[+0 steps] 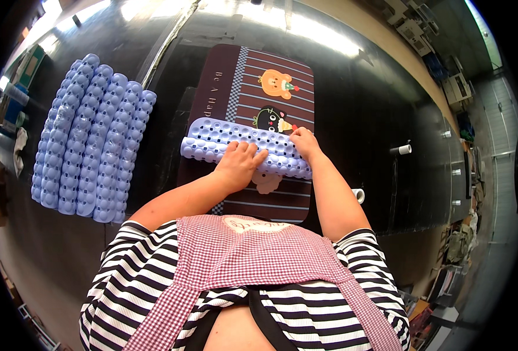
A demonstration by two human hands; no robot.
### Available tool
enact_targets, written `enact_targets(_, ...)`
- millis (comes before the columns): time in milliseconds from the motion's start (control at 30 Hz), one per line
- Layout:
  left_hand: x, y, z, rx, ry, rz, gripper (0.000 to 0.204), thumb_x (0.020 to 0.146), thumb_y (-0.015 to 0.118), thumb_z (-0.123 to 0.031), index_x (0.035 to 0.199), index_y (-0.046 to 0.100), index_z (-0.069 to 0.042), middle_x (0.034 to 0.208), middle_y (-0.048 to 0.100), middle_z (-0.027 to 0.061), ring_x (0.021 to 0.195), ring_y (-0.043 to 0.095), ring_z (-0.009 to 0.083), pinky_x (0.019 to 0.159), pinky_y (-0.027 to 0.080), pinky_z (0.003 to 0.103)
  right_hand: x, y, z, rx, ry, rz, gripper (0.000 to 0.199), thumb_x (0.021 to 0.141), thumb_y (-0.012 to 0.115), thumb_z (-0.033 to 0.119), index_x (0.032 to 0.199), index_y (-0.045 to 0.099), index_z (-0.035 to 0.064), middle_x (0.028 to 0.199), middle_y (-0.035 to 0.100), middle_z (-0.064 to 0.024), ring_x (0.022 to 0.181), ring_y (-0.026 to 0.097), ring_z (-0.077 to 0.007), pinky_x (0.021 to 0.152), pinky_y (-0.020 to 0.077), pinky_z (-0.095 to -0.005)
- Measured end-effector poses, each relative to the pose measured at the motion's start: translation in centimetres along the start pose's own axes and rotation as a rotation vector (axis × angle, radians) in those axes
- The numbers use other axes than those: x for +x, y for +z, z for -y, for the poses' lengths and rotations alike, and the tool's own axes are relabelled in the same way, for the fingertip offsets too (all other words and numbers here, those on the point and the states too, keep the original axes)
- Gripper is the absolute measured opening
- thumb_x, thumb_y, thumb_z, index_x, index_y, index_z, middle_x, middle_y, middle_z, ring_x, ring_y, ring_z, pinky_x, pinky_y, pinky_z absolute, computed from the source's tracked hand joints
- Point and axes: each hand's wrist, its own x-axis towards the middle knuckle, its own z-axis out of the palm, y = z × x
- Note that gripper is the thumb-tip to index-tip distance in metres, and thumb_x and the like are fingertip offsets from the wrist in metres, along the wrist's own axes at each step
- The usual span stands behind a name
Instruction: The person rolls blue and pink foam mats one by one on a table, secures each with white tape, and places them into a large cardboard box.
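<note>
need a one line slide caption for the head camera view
Left hand and right hand on a partly rolled blue bubbled mat over a dark striped mat, more blue rolls at left.

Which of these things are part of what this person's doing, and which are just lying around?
In use:
- left hand and right hand
- blue bumpy mat, touched by both
- brown striped mat, beneath it
- probably the matching blue rolls at left

Apparently lying about:
- small white cylinders at right
- olive bundle, far right
</note>
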Motion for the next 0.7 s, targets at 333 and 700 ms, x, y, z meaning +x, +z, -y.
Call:
enact_targets(333, -0.8, -0.9, -0.7, -0.122, -0.007, -0.1, 0.045, 0.091, 0.066, -0.023, 0.135, 0.059, -0.013, 0.124, 0.061, 0.01, 0.118, 0.055, 0.0289, 0.105, 0.035, 0.046, -1.7, -0.1, -0.4, -0.036, -0.076, -0.008, 0.044, 0.085, 0.074, 0.02, 0.128, 0.068, 0.015, 0.12, 0.059, -0.0123, 0.114, 0.064, -0.03, 0.097, 0.051, -0.0392)
enact_targets(700, 8.3, 0.2, 0.2, -0.341, 0.003, -0.388, 0.032, 0.088, 0.072, -0.019, 0.116, 0.07, -0.004, 0.12, 0.067, 0.0138, 0.12, 0.058, 0.0371, 0.108, 0.04, 0.048, -2.3, -0.1, 0.7, -0.083, -0.378, -0.101, 0.016, 0.086, 0.073, 0.014, 0.101, 0.072, 0.0069, 0.103, 0.069, -0.0097, 0.099, 0.067, -0.0289, 0.091, 0.0517, -0.0448)
